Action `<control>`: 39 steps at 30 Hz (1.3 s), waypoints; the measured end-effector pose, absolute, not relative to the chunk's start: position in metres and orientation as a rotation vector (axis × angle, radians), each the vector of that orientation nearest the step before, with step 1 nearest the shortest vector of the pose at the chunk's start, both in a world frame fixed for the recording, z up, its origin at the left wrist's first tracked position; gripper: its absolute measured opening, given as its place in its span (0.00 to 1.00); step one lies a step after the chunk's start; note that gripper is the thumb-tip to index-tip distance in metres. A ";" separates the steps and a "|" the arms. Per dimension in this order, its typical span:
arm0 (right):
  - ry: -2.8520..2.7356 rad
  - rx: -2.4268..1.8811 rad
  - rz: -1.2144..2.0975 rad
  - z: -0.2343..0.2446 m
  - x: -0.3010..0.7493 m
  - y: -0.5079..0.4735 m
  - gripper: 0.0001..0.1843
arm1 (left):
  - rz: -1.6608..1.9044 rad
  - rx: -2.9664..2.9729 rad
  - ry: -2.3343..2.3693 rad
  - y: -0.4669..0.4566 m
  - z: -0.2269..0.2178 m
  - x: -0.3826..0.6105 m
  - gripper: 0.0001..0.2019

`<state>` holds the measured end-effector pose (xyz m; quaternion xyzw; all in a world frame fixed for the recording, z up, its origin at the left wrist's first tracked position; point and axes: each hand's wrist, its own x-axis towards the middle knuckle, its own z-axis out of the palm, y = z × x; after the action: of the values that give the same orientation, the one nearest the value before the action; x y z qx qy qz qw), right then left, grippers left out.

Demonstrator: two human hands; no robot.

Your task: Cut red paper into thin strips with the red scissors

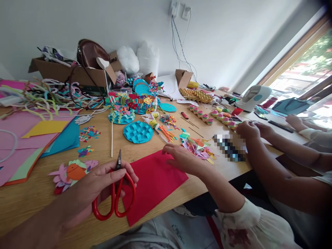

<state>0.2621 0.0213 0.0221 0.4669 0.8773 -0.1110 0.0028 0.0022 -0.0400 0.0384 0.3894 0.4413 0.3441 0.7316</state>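
Observation:
My left hand is closed round the red handles of a pair of scissors, whose shut blades point up and away from me. A red sheet of paper lies at the table's near edge, just right of the scissors. My right hand rests flat on the sheet's far corner with its fingers stretched out and nothing in them. A paper fish of pink, orange and green pieces lies just left of my left hand.
The wooden table carries pink, yellow and blue sheets, a blue paper plate, paper scraps, a wooden stick and cardboard boxes. Another person's hands work at the right, with a further hand beyond.

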 end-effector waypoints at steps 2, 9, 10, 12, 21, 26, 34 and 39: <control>2.759 1.440 -0.332 0.020 0.253 0.030 0.17 | 0.702 0.822 0.927 -0.040 0.034 0.006 0.07; 2.723 1.304 -0.355 0.019 0.239 0.056 0.13 | 0.705 0.738 0.981 -0.038 0.021 0.005 0.11; 2.717 1.298 -0.362 0.020 0.240 0.058 0.13 | 0.710 0.733 0.995 -0.037 0.021 0.004 0.12; 2.712 1.290 -0.381 0.022 0.242 0.059 0.10 | 0.703 0.728 1.015 -0.037 0.023 0.003 0.12; 2.797 1.575 -0.426 0.037 0.257 0.043 0.04 | 0.624 0.780 0.979 -0.034 0.017 0.012 0.13; 2.908 1.776 -0.361 0.046 0.267 0.030 0.08 | 0.678 0.729 0.984 -0.032 0.009 0.020 0.15; 3.082 2.067 -0.105 0.044 0.275 0.019 0.07 | 0.745 0.604 1.074 -0.030 0.007 0.033 0.16; 3.092 2.525 -0.023 0.045 0.283 0.014 0.06 | 0.733 0.724 0.992 -0.030 0.002 0.038 0.15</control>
<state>0.2828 0.0137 0.0445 0.5762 0.7057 -0.0052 -0.4123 0.0375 -0.0301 0.0020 0.3319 0.4550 0.3361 0.7549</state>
